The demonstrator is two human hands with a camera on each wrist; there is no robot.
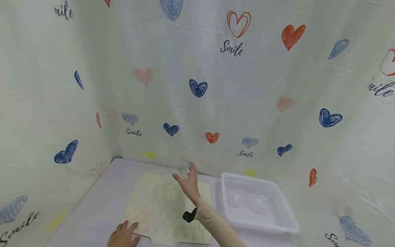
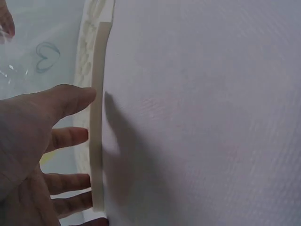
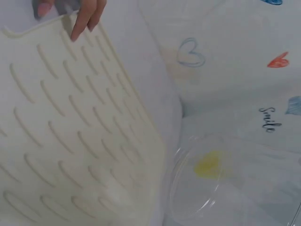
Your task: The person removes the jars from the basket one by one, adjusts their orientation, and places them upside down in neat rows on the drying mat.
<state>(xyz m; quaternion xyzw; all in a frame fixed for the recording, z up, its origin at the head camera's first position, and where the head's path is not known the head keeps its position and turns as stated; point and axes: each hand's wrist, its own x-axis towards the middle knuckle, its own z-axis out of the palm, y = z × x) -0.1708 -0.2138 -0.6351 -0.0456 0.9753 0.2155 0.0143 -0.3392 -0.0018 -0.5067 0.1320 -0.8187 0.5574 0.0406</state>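
Observation:
My right hand is stretched out over the far part of a cream ridged drying mat. Between its thumb and fingers it grips a clear cup. The cup's round transparent rim shows large in the right wrist view, where the right hand itself is out of sight. At the mat's near left corner my left hand rests with its fingertips on the edge. The left wrist view shows that hand with fingers and thumb spread along the mat's edge.
A white plastic basket stands to the right of the mat, with clear round pieces inside. The table has a pale cloth. A curtain printed with hearts hangs close behind and at both sides.

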